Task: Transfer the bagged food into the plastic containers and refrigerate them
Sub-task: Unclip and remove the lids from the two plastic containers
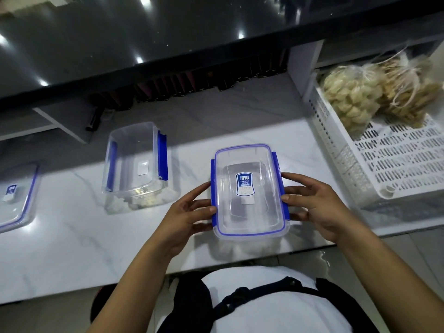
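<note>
On the white counter [72,236], head view, your left hand [189,217] and right hand [317,207] grip a lidded clear container [249,212] from either side, fingers [288,198] pressed against its blue side clips. To its left stands an open container [137,164], clips down, well apart from a loose lid [16,200] at the far left edge. At the right, a white perforated basket [396,169] holds two tied bags of food [355,92].
</note>
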The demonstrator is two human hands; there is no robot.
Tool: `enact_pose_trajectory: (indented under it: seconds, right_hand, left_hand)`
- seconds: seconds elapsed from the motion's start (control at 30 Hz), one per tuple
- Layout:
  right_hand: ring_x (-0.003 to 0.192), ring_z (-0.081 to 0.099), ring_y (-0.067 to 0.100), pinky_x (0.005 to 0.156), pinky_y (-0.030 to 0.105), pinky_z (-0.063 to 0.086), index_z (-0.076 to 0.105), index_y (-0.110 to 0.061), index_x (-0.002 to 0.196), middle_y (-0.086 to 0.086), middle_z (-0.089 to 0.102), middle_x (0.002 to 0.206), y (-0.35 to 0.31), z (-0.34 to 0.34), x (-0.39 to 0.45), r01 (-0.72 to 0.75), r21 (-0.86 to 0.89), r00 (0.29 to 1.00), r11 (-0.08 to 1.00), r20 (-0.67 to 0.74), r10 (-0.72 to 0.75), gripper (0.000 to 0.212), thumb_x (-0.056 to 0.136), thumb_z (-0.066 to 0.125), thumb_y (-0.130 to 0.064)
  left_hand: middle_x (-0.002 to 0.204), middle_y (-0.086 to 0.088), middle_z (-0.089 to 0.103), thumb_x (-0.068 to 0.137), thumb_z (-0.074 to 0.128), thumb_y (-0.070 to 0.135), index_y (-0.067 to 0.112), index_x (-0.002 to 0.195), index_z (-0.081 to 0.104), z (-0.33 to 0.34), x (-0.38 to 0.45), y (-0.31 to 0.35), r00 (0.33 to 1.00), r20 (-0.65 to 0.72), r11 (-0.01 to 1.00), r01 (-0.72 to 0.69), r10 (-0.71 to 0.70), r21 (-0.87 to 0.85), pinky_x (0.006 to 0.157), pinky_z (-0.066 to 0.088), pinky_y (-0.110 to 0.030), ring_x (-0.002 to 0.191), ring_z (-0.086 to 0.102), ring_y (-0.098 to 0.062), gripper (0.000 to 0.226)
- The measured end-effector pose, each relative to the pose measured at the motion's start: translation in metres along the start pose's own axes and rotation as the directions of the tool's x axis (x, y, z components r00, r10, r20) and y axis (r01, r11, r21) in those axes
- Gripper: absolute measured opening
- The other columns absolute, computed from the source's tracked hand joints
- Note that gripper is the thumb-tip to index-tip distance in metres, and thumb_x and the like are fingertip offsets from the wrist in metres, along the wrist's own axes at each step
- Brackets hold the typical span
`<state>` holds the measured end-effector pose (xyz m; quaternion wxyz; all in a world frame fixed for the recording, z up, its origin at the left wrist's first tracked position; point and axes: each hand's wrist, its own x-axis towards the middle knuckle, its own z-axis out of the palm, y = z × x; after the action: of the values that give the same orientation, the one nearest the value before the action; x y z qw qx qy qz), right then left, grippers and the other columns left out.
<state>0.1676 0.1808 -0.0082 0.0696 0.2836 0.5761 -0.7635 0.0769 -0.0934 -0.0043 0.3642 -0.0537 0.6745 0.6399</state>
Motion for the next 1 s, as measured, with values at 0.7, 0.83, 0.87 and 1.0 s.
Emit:
enact_pose_trajectory:
  seconds: [0.7,0.83,0.87,1.0]
  right_hand:
    - [0.082,0.068,0.03,0.076,0.046,0.059,0.069,-0.019,0.121,0.014,0.074,0.109,-0.007,-0.009,0.01,-0.1,0.075,0.993,0.992,0.071,0.095,0.048,0.083,0.063,0.01]
    - [0.081,0.07,0.027,0.065,0.036,0.061,0.066,-0.017,0.126,0.013,0.075,0.11,-0.01,-0.012,0.007,-0.102,0.103,0.993,0.989,0.07,0.095,0.047,0.085,0.062,0.007]
    - [0.085,0.071,0.027,0.068,0.035,0.061,0.065,-0.019,0.128,0.011,0.074,0.112,-0.009,-0.013,0.006,-0.076,0.083,0.996,0.994,0.046,0.073,0.047,0.087,0.063,0.004]
    - [0.126,0.054,-0.002,0.103,0.026,0.045,0.048,-0.048,0.139,-0.018,0.054,0.142,-0.009,-0.012,-0.007,0.186,-0.23,0.982,0.955,0.039,-0.182,0.065,0.084,0.075,-0.027]
  left_hand:
    - [0.123,-0.016,0.069,0.09,0.061,-0.003,0.035,0.138,0.058,-0.008,0.005,0.002,0.997,0.071,0.997,0.043,-0.038,-0.061,0.095,0.054,-0.05,0.097,0.069,-0.031,0.061]
    - [0.125,-0.015,0.069,0.091,0.059,-0.002,0.034,0.14,0.053,-0.006,0.005,0.003,0.995,0.102,0.993,0.035,-0.024,-0.113,0.094,0.056,-0.05,0.105,0.07,-0.034,0.061]
    - [0.127,-0.012,0.069,0.092,0.058,-0.001,0.035,0.14,0.053,-0.005,0.005,0.002,0.997,0.083,0.994,0.012,-0.003,-0.109,0.093,0.057,-0.048,0.109,0.069,-0.032,0.06]
    - [0.151,0.024,0.043,0.091,0.07,0.024,0.064,0.137,0.041,-0.003,-0.005,0.005,0.963,-0.078,0.926,-0.224,0.258,0.303,0.102,0.047,-0.03,0.136,0.046,0.0,0.067]
